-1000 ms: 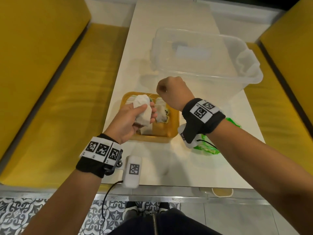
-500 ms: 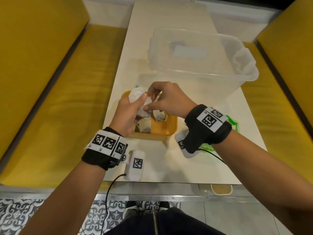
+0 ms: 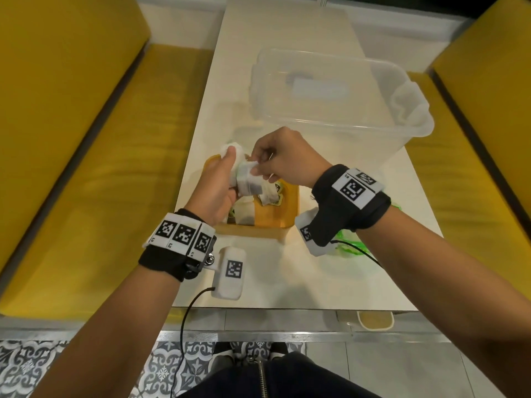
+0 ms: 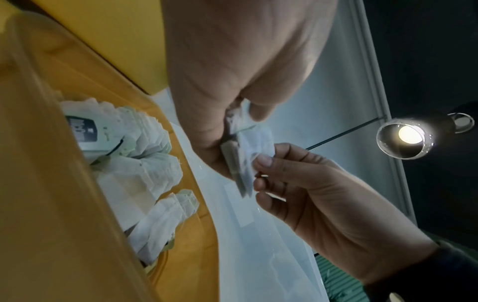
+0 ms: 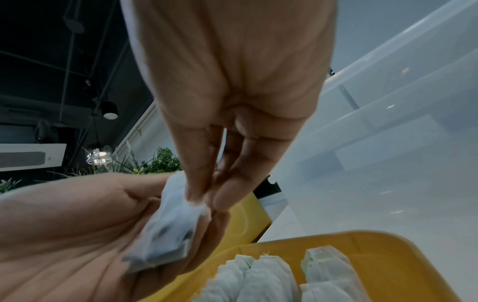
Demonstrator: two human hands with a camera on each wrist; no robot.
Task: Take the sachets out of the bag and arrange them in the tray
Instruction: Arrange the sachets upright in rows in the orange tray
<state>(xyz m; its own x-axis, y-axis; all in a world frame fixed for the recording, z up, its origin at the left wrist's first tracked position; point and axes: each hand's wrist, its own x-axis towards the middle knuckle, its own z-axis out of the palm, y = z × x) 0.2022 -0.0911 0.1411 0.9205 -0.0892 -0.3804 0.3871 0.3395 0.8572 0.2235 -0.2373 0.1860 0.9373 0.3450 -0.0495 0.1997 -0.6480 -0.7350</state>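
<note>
Over the far left of the yellow tray [image 3: 258, 232], my left hand [image 3: 221, 182] grips a small stack of white sachets [image 3: 248, 182]. My right hand [image 3: 267, 168] meets it from the right, thumb and fingers pinching the top corner of the outermost sachet [image 5: 191, 206]. The stack [image 4: 240, 163] stands on edge between both hands. Several more sachets [image 5: 271, 275] lie in rows inside the tray [image 5: 375, 245]. The green bag [image 3: 349, 248] lies crumpled on the table right of the tray, mostly hidden under my right wrist.
A large clear plastic bin [image 3: 330, 90] stands just beyond the tray. The white table [image 3: 273, 282] is narrow, with yellow benches [image 3: 86, 139] on both sides. Bare tabletop lies between the tray and the near edge.
My right hand, a fist above the tray a second ago, came down and left and now pinches a sachet in the left hand's stack. The left hand lifted the stack slightly.
</note>
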